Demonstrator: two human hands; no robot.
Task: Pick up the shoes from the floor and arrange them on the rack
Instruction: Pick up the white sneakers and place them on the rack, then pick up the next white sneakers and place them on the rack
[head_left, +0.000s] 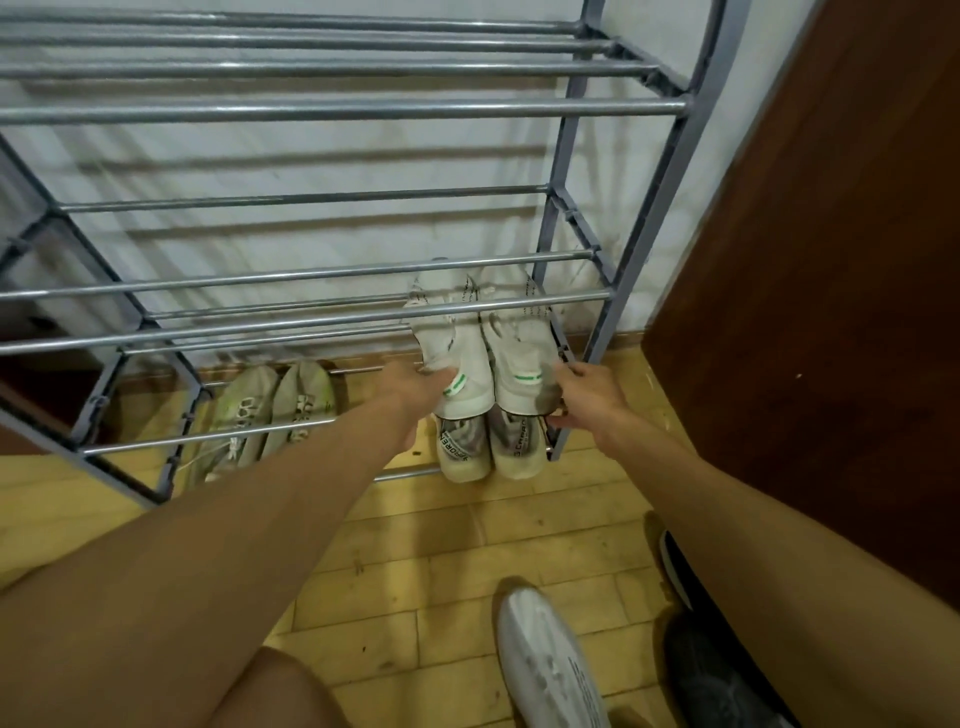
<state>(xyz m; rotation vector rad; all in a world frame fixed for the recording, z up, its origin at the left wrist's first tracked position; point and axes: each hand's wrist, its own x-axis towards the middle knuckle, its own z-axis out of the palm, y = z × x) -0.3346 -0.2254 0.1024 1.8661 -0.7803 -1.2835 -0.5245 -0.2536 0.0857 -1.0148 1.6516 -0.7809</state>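
rack (332, 327), white shoes (483, 338) between hands (498, 395)

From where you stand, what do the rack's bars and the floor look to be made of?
Rack bars: likely metal tubing, silvery with bright glints along their length. Floor: looks like yellowish wood planks or wood-look tiles, matte and scuffed; I can't tell which.

A home entryway, by the look of it: a grey metal shoe rack (613, 218) stands against a plain white wall (322, 156), next to a brown wooden door (831, 260), on a yellowish wood-plank floor (441, 561) with worn sneakers (545, 654) lying about.
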